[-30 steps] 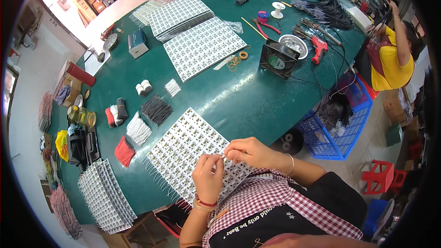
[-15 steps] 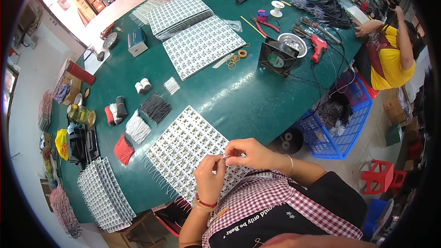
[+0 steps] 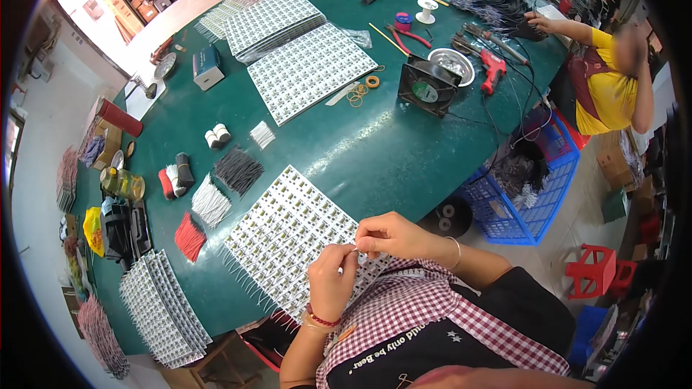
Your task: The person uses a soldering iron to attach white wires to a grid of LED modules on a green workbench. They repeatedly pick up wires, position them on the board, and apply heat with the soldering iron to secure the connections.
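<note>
My left hand [image 3: 331, 277] and my right hand [image 3: 393, 236] meet over the near corner of a panel of small white circuit boards [image 3: 288, 223]. Both are closed in a fingertip pinch. Between them is a thin white wire, of which only small bits show; its ends are mostly hidden by my fingers. The panel lies at the table's near edge, with thin wires hanging out along its left side. Beyond its left edge lie bundles of short wires: red wires [image 3: 190, 238], white wires [image 3: 212, 202] and black wires [image 3: 239, 170].
More board panels [image 3: 310, 72] lie across the green table [image 3: 339, 144], and a stack [image 3: 162, 310] sits at left. A small black fan [image 3: 428, 86], metal bowl [image 3: 453, 66] and red glue gun [image 3: 493, 72] are at right. A co-worker in yellow [image 3: 609, 90] sits beyond a blue crate [image 3: 515, 205].
My fingertips have shifted slightly, still pinched together, and a white bit now shows at my left hand. The co-worker's arm has stretched further over the table toward the dark wire bundle.
</note>
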Available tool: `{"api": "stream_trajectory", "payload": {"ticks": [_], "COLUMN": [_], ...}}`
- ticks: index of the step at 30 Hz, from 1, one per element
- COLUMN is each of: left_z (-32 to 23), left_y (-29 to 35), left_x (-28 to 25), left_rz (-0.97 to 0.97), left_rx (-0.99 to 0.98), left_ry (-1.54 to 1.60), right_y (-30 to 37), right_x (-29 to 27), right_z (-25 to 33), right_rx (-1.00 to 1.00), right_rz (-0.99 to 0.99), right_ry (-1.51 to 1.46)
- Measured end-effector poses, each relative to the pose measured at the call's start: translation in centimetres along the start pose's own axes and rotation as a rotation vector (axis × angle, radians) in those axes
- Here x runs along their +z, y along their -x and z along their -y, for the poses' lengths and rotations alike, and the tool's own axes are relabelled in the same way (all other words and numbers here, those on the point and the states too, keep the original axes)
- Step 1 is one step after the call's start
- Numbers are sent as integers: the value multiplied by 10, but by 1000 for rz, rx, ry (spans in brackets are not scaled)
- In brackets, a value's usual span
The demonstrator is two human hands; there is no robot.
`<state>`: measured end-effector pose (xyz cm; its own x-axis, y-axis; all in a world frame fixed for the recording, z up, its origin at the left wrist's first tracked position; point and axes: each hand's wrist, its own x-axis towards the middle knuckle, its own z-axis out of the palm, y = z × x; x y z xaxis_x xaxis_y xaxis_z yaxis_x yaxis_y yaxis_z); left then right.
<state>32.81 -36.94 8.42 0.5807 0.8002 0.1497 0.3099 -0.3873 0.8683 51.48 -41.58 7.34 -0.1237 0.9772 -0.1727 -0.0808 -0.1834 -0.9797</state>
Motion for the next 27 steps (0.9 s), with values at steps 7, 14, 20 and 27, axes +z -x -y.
{"api": "stream_trajectory", "payload": {"ticks": [7, 14, 20, 27], "left_z": [-3, -8, -2, 12], "left_y": [-3, -11, -12, -10], "left_x": [2, 6, -2, -30], "left_rz": [-8, 27, -42, -36], "left_rx": [-10, 29, 86, 32], "left_ry": [10, -73, -111, -90], "right_y": [5, 15, 33, 43], "right_x": [5, 5, -86, -370], "right_z": [4, 8, 27, -13], "right_rx": [-85, -250, -358, 142], "right_rz": [-88, -223, -897, -1504], "right_ry": [76, 368, 167, 576]}}
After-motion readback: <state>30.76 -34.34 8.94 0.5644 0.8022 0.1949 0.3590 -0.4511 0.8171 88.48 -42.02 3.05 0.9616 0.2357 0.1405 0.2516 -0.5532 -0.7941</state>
